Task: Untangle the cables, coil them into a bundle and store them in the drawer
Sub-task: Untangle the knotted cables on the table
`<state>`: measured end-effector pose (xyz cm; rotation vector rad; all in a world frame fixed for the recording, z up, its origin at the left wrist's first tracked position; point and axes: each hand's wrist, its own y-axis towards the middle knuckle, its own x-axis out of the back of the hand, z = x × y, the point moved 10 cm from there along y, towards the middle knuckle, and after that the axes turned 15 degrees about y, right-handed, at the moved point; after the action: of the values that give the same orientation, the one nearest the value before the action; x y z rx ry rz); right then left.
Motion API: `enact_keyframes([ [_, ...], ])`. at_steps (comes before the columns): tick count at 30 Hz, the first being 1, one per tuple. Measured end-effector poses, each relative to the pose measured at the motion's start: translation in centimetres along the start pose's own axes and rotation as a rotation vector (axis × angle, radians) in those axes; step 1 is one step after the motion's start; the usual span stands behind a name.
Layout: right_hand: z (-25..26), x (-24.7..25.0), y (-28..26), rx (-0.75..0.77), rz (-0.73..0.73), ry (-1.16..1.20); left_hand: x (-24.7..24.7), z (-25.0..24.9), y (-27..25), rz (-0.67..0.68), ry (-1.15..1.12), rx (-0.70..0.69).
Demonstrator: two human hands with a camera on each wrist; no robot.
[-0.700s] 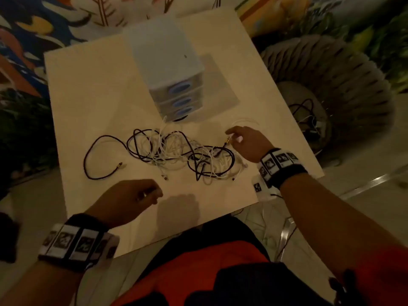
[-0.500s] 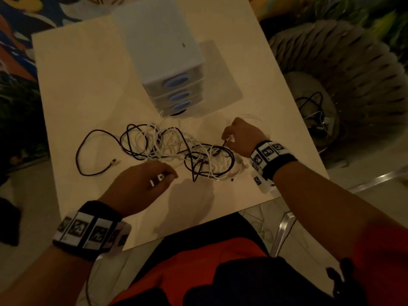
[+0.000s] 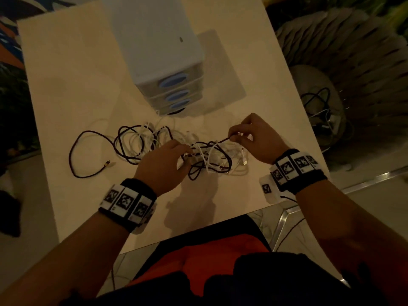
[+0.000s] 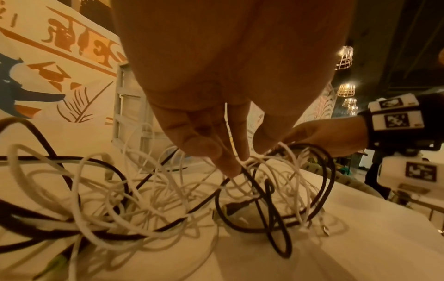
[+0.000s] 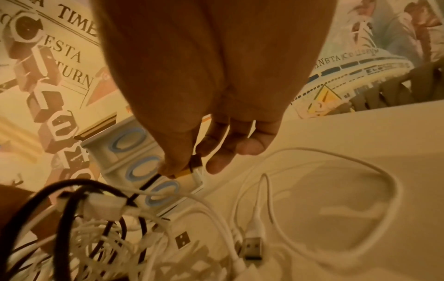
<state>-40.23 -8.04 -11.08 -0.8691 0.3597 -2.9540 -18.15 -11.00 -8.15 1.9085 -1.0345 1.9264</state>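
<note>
A tangle of black cable [image 3: 123, 151] and white cables [image 3: 143, 138] lies on the pale table [image 3: 66, 85], in front of a white drawer unit [image 3: 154, 40] whose three blue-handled drawers are closed. My left hand [image 3: 189, 151] is over the middle of the tangle and pinches a white cable [image 4: 227, 121] between thumb and fingers. My right hand [image 3: 233, 135] is at the tangle's right end. It pinches the black cable's plug [image 5: 192, 165] between thumb and forefinger, lifted off the table, with the black cable [image 5: 144, 188] drawn taut from it.
A wicker chair [image 3: 353, 51] stands right of the table, with more cables [image 3: 320, 102] on its seat. The black cable's other end [image 3: 107, 163] lies at the left. White USB plugs [image 5: 252, 247] lie under my right hand. The table's near edge is just before my lap.
My left hand has moved forward and right into the tangle and taken hold of a white cable. My right hand has lifted the black plug, pulling that cable taut.
</note>
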Motion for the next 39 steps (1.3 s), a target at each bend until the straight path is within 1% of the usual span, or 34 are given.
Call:
enact_keyframes([
  [2, -0.1, -0.7, -0.2, 0.004, 0.015, 0.048, -0.7, -0.1, 0.4, 0.034, 0.045, 0.005],
  [4, 0.2, -1.6, -0.2, 0.002, 0.062, 0.072, -1.3, 0.1, 1.0, 0.059, 0.061, 0.032],
  [5, 0.2, -1.9, -0.2, -0.023, 0.092, 0.079, -1.6, 0.1, 1.3, 0.062, 0.059, 0.041],
  [8, -0.2, -2.5, -0.1, -0.133, 0.134, 0.105, -1.5, -0.2, 2.0, 0.019, 0.054, 0.035],
  [12, -0.4, -2.7, -0.1, -0.184, 0.128, 0.091, -1.3, -0.6, 2.1, -0.049, 0.006, 0.011],
  [15, -0.1, -2.9, -0.3, -0.174, 0.139, 0.093, -1.1, -0.8, 2.0, -0.109, 0.001, -0.001],
  [20, 1.7, -4.2, -0.7, -0.101, 0.226, 0.137, -0.9, -1.7, 2.0, -0.161, 0.057, -0.069],
  [24, 1.5, -5.4, -0.8, -0.095, 0.287, 0.134, -1.1, -1.3, 2.5, -0.163, 0.05, -0.041],
  [28, 1.1, -5.4, -0.7, -0.089, 0.249, 0.195, -0.5, -0.8, 2.4, -0.226, -0.034, -0.037],
  [31, 0.8, -5.0, -0.6, -0.087, 0.176, 0.247, -0.6, -0.2, 2.5, -0.242, -0.075, 0.002],
  [35, 0.7, -4.7, -0.5, -0.096, 0.093, 0.332, -0.1, -0.4, 2.8, -0.298, -0.094, 0.012],
  [37, 0.4, -4.5, -0.5, -0.115, 0.074, 0.344, 0.5, -0.5, 2.8, -0.33, -0.094, 0.004],
  [39, -0.2, -4.6, -0.5, -0.144, 0.083, 0.342, 0.6, -0.7, 2.7, -0.325, -0.069, 0.001],
])
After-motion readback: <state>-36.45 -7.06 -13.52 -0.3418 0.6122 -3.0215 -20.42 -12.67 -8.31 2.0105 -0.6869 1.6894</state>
